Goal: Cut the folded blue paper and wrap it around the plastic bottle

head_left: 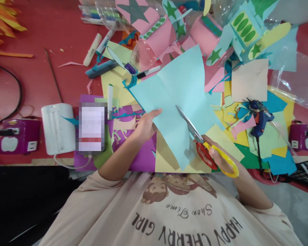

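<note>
My left hand (149, 124) pinches the left edge of a light blue sheet of paper (174, 85), thumb on top and the other fingers hidden beneath. In my right hand (215, 150) are scissors (191, 124) with one yellow and one red handle loop. Their silver blades point up and to the left over the middle of the sheet and look nearly closed. Whether the blades cut into the paper, I cannot tell. The sheet is tilted, with a curved right edge and a point hanging toward me.
Pink paper cups (157, 37) with green stars stand at the back. A blue glue gun (259, 116) lies at right among paper scraps. At left are a white power bank (58, 128), a blurred phone (92, 128) and a purple socket box (20, 136). Several markers (92, 49) lie behind.
</note>
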The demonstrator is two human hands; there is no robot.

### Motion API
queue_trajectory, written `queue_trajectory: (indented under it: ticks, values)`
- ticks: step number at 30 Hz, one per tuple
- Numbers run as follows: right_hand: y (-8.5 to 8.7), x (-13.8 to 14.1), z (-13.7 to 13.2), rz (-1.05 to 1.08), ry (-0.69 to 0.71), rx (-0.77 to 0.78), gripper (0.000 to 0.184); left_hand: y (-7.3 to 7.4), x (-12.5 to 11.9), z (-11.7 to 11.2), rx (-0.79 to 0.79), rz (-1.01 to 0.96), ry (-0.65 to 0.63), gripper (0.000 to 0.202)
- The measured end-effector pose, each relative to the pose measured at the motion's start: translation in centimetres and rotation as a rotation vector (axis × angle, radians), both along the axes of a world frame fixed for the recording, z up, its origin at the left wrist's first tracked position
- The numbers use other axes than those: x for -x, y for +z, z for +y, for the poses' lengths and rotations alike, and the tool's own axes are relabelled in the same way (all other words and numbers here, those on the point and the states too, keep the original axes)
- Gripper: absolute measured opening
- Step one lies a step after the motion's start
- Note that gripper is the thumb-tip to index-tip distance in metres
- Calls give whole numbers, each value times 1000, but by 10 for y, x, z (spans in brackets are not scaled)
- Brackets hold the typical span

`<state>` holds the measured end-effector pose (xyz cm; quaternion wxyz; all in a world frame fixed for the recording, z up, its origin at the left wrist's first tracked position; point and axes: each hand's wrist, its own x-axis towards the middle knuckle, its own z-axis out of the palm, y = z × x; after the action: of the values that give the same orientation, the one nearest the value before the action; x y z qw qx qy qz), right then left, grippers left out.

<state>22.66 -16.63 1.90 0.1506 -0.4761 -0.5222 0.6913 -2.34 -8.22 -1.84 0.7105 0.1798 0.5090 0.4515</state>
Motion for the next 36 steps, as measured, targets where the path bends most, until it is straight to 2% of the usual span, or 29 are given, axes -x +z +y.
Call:
queue_trajectory:
  ticks: [6, 11, 16, 24, 27, 30, 36]
  values:
    - [4, 4, 0, -27, -1, -20, 68, 0, 2, 0, -11, 4, -53, 25]
    - [2, 8, -2, -41, -75, 2, 73, -3, 2, 0, -16, 3, -33, 27]
    - [1, 11, -4, -74, -90, -19, 77, -5, 1, -1, -38, 25, -21, 31]
    - [0, 14, -5, -103, -135, 15, 84, -1, 2, -1, -14, -11, -26, 28]
    - [-3, 14, -6, -91, -145, 11, 80, -1, 2, 0, -18, 13, 27, 29]
    - [-4, 13, -6, -62, -150, 13, 75, -2, 5, 2, -63, 93, 100, 35]
    - [0, 1, -6, -35, -27, 8, 72, -6, 4, 1, -166, 242, 97, 60]
